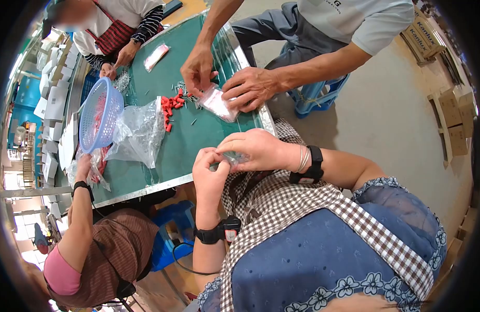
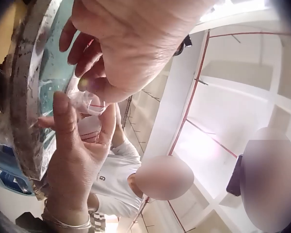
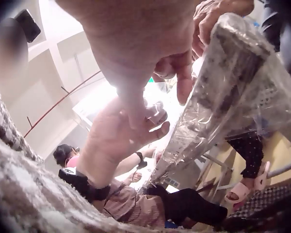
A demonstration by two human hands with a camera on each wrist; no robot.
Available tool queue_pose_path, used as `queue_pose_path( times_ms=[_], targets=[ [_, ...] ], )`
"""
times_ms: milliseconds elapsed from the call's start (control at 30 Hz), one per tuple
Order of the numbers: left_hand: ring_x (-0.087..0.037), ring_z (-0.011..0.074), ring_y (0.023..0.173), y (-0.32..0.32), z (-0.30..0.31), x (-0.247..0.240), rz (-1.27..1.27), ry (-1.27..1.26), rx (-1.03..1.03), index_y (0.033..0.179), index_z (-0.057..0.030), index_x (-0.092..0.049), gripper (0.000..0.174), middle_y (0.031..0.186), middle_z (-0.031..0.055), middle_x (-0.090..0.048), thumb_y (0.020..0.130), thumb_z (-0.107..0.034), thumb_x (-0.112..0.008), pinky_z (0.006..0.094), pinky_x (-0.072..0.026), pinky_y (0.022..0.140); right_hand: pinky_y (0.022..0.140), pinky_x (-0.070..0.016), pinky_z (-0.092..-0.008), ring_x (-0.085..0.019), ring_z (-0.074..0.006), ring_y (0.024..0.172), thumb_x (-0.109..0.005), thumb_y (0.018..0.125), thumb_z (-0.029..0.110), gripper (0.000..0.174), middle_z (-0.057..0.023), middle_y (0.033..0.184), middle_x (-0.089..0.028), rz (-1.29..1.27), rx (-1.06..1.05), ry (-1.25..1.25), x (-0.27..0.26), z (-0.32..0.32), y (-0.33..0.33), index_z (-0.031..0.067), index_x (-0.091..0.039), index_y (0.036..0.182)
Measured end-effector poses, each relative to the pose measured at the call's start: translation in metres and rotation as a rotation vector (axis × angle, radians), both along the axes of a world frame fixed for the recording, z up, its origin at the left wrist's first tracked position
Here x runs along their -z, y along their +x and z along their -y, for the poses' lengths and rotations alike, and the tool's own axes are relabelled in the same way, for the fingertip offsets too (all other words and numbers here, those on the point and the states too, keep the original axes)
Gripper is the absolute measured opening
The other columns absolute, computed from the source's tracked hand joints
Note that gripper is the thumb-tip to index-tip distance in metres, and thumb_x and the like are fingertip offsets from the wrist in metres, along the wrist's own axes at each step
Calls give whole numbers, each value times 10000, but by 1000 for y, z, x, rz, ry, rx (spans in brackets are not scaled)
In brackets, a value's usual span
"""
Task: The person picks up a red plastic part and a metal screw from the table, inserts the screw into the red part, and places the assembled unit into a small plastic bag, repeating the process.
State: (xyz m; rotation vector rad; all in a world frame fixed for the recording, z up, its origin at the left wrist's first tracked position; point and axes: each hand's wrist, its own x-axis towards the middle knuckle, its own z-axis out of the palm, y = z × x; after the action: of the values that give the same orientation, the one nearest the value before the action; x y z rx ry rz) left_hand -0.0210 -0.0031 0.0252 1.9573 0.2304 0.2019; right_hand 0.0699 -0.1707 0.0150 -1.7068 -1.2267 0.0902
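Note:
In the head view, my left hand [image 1: 208,174] and right hand [image 1: 263,148] meet just off the table's near edge. Between them is a small clear plastic bag [image 1: 236,157], pinched by the fingers of both. The left wrist view shows a red line across the crumpled bag [image 2: 89,103], with my right hand [image 2: 75,160] below it and my left hand [image 2: 136,43] above. Fingers cover much of the bag, and I cannot tell what is inside. My left hand [image 3: 111,133] also appears in the right wrist view, under my right hand [image 3: 136,43].
On the green table [image 1: 146,177] lie red caps [image 1: 170,106], loose screws [image 1: 193,122], a large clear bag [image 1: 138,132] and a blue basket [image 1: 101,114]. Opposite, a person's hands [image 1: 253,86] press a plastic packet [image 1: 218,104]. Other people work at the left side.

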Motion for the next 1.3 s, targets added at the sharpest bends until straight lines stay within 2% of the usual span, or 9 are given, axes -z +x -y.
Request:
queue_pose_path(
  times_ms=[233, 500, 700, 800, 933, 1000, 1033, 1167, 1300],
  targets=[
    [-585, 234, 828, -4, -1, -3, 25, 104, 7, 722, 26, -570, 58, 879, 128, -593, 711, 2, -622, 315, -472, 772, 711, -520, -381, -654, -305, 829, -760, 747, 184, 390, -106, 921, -656, -109, 1, -152, -6, 2, -3, 91, -644, 1108],
    [-543, 55, 770, -6, 1, 2, -154, -354, -32, 911, 24, -609, 66, 880, 1, -610, 867, -24, -611, 217, -464, 704, 681, -517, -403, -652, -312, 809, -711, 753, 116, 416, -120, 899, -646, -3, 74, -191, -5, 0, -7, 97, -621, 1159],
    [-548, 54, 719, -3, 4, 16, -162, -405, -99, 987, 12, -613, 119, 826, -7, -600, 874, -24, -613, 203, -458, 643, 597, -509, -405, -635, -319, 721, -677, 763, 102, 425, -120, 844, -600, 208, 63, -136, -6, 0, -11, 67, -599, 1180],
    [-532, 45, 682, -5, -4, 15, -148, -133, -120, 971, 9, -617, 121, 809, -16, -590, 850, 10, -613, 196, -447, 608, 576, -502, -378, -608, -296, 670, -650, 749, 65, 390, -102, 821, -557, 321, 136, -241, -5, 6, -5, 86, -635, 1138],
    [-462, 20, 634, -7, -9, 5, -100, -28, -185, 987, 8, -612, 160, 734, -33, -542, 829, 32, -600, 174, -390, 569, 597, -509, -409, -623, -306, 694, -652, 759, 85, 152, -113, 864, -582, 370, 230, -365, -4, 16, 13, 62, -675, 907],
    [-444, 11, 627, -8, -8, -3, -139, -248, -218, 1088, 1, -572, 274, 720, -36, -520, 819, 53, -578, 160, -365, 561, 624, -518, -402, -632, -306, 720, -719, 737, 142, 219, -100, 873, -590, 222, 280, -182, -11, 20, 15, 68, -676, 938],
    [-446, 11, 624, -8, -10, -1, -164, -246, -193, 1219, -5, -503, 415, 718, -36, -515, 815, 65, -568, 151, -368, 571, 652, -526, -392, -644, -302, 757, -782, 700, 204, 371, -89, 938, -605, 185, 228, -167, -16, 21, 11, 77, -654, 1025],
    [-470, 26, 583, -2, 6, -4, -124, -242, -152, 1307, -3, -442, 487, 712, -34, -523, 834, 35, -556, 174, -383, 496, 674, -529, -388, -653, -297, 800, -800, 682, 221, 546, -80, 1068, -603, 217, 32, -154, -32, 10, -7, 100, -583, 1169],
    [-472, 21, 600, -1, 17, -13, -149, -299, -95, 1380, 5, -382, 581, 713, -31, -525, 819, 49, -527, 174, -385, 507, 709, -528, -403, -654, -300, 837, -804, 681, 236, 543, -69, 1080, -620, 73, -3, -175, -17, 3, -8, 130, -602, 1174]
  ],
)
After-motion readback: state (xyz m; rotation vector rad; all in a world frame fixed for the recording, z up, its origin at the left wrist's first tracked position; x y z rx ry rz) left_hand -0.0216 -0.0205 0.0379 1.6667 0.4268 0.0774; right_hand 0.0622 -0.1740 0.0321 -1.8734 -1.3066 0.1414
